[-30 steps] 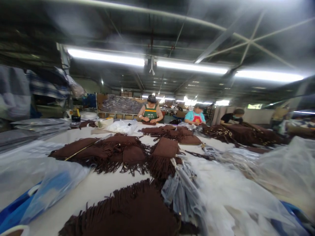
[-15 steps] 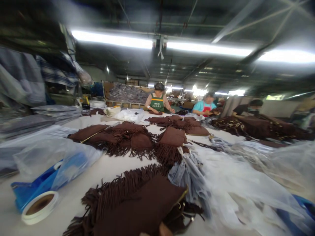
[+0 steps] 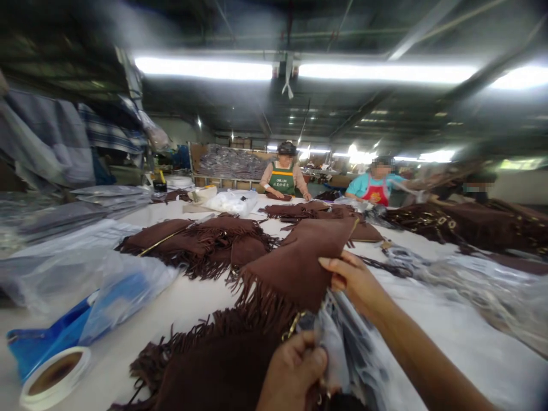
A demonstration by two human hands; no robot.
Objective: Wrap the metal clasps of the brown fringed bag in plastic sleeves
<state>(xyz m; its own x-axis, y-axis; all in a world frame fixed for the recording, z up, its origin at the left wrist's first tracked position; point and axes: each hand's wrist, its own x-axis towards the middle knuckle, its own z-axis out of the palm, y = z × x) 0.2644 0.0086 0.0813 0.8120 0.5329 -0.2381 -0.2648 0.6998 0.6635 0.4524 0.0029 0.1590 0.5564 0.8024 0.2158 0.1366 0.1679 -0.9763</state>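
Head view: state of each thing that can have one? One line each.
Brown fringed fabric pouch: raised, tilted, gripped by the right hand; open or closed, unclear.
Left hand: fingers curled beside a gold metal clip; hold unclear.
Foreground brown fringed fabric piece: lying on the white table.
White-rimmed round roll: lying flat.
Blue plastic item: partly under a clear plastic sheet.
White fluorescent tubes: lit.

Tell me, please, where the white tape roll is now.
In the head view, the white tape roll sits on the table at the lower left, just in front of the blue plastic object and left of the nearest brown fringed bag.
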